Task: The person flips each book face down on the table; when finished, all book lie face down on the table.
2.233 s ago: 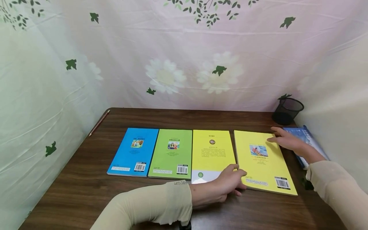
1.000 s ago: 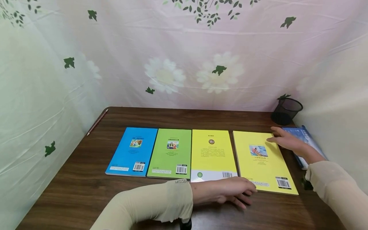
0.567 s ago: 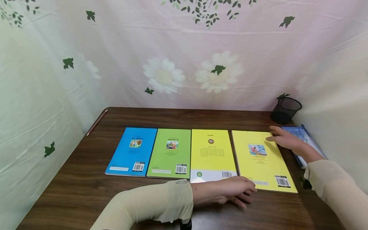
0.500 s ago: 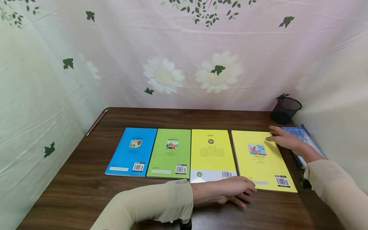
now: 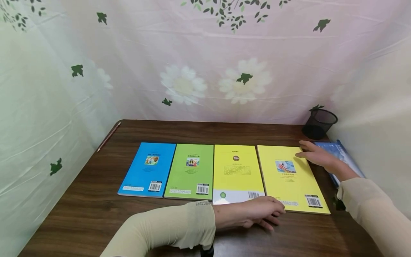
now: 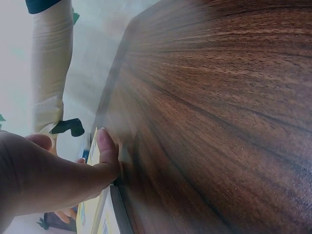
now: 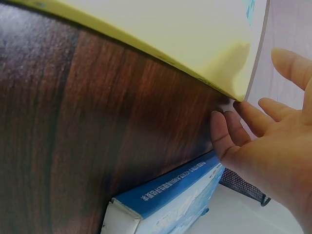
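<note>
The rightmost yellow book (image 5: 290,177) sits a touch further left than half a second ago, its long edge now nearly closing the gap to the other yellow book (image 5: 236,171), so the row of four looks almost squared up. The left hand (image 5: 257,213) lies as before at the near edges of the two yellow books, fingers loosely bent and touching, gripping nothing. The right hand (image 5: 316,156) presses straight fingers against the book's far right corner. All the books are thin, flat paperbacks with smooth covers; the blue book (image 5: 149,169) and green book (image 5: 192,171) lie flush beside them on the dark wood-grain table (image 5: 96,214)
</note>
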Demonstrator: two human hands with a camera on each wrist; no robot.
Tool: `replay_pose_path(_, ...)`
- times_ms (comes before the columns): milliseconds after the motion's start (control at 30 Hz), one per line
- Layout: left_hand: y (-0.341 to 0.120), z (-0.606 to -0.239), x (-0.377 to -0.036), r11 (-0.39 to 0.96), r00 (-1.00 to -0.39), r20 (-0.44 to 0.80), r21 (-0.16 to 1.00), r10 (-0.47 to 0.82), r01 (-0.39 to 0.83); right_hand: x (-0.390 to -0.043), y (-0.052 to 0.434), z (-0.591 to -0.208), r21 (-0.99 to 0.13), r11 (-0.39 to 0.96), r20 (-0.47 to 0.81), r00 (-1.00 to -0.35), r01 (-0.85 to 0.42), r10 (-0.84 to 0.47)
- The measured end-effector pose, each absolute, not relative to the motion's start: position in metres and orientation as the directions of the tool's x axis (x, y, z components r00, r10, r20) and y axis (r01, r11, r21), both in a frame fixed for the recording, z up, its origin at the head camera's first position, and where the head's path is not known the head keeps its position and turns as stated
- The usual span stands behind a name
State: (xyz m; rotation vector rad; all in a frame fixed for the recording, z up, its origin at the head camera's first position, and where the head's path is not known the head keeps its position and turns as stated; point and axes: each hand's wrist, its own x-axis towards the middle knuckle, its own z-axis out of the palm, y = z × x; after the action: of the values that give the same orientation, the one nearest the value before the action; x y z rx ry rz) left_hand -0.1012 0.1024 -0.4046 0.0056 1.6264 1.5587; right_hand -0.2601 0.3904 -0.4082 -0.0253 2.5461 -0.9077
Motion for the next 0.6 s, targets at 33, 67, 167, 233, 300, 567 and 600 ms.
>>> replay_pose_path(33,0.1023,-0.4045,-0.1012,0.219,-0.63,-0.559,0.816,0.539,-0.535,-0.2601,0.3899,-0.4079,-0.605,0.786,-0.395,-0.905,0.128,-0.157)
replay_pose_path(67,0.1022,-0.4043,-0.1013,0.219,-0.63,-0.56,0.815,0.539,-0.537,-0.2601,0.3894,-0.4075,-0.602,0.788,-0.396,-0.905,0.127,-0.157)
replay_pose_path(167,0.1019,-0.4039,-0.1014,0.226,-0.625,-0.563,0.813,0.54,-0.537,-0.2602,0.3884,-0.4077,-0.602,0.789,-0.395,-0.904,0.123,-0.16)
replay_pose_path(233,0.1016,-0.4033,-0.1015,0.23,-0.622,-0.565,0.811,0.542,-0.537,-0.2598,0.3875,-0.4075,-0.602,0.789,-0.394,-0.905,0.122,-0.161)
replay_pose_path(300,0.1015,-0.403,-0.1016,0.234,-0.62,-0.566,0.811,0.543,-0.536,-0.2595,0.3869,-0.4073,-0.603,0.789,-0.392,-0.906,0.121,-0.161)
replay_pose_path(567,0.102,-0.4053,-0.1021,0.229,-0.625,-0.562,0.814,0.542,-0.533,-0.2594,0.3852,-0.4058,-0.6,0.789,-0.395,-0.906,0.129,-0.153)
replay_pose_path(600,0.1021,-0.4056,-0.1022,0.227,-0.626,-0.561,0.815,0.541,-0.534,-0.2594,0.385,-0.4057,-0.6,0.79,-0.396,-0.906,0.13,-0.152)
